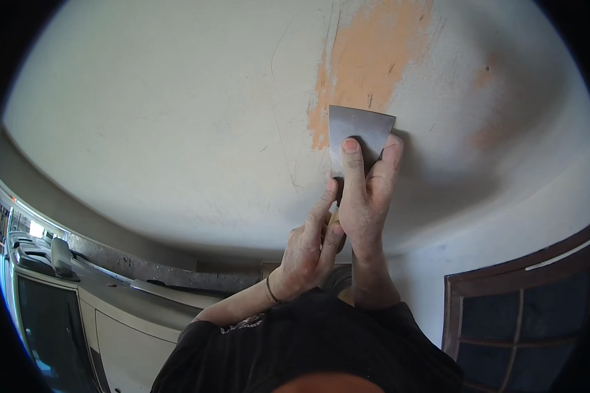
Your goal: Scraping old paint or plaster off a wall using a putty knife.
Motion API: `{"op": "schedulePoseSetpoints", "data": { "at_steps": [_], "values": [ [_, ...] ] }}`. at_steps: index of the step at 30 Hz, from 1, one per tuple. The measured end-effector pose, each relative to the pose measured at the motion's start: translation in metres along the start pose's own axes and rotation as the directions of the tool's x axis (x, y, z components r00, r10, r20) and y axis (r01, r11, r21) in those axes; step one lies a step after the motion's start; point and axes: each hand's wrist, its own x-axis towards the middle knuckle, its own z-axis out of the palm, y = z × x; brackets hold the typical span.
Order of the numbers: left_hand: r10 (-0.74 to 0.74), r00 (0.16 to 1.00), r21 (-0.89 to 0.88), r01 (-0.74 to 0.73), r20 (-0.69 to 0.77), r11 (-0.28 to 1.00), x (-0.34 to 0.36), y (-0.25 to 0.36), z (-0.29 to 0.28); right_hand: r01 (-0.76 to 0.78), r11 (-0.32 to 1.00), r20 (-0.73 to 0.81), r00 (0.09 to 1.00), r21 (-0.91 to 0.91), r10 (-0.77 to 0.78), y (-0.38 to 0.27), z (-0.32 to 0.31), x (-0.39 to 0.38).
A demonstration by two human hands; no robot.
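Note:
A putty knife (364, 124) with a wide metal blade is held up against the pale wall (177, 118). My right hand (367, 190) grips it high, its thumb pressed flat on the blade and its fingers behind. Lower down, my left hand (308, 245) is closed round the handle, most of which the fingers hide. The blade's wide edge overlaps the lower part of an orange patch (373, 52) where the pale surface is gone. Whether the edge touches the wall I cannot tell.
Fainter orange marks (485, 137) lie in shadow at the right. A dark wood-framed door or window with panes (488, 318) is at lower right. At lower left stands a pale cabinet (134, 350) with a dark glass front beside it and several objects on top.

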Motion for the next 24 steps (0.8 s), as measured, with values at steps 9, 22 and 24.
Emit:
{"op": "schedulePoseSetpoints", "data": {
  "at_steps": [9, 22, 24],
  "values": [
    [0.192, 0.981, 0.324, -0.182, 0.002, 0.928, 0.010, 0.006, -0.001, 0.127, 0.983, -0.045, 0.990, -0.135, -0.134, 0.007, 0.004, 0.006],
    [0.141, 0.988, 0.253, -0.152, 0.060, 0.956, 0.026, 0.024, -0.003, 0.358, 0.889, 0.043, 0.932, -0.287, -0.361, -0.013, -0.005, 0.026],
    [0.120, 0.989, 0.261, -0.139, 0.086, 0.955, 0.027, 0.028, -0.002, 0.322, 0.899, 0.031, 0.944, -0.298, -0.328, -0.026, -0.001, 0.031]
  ]
}}
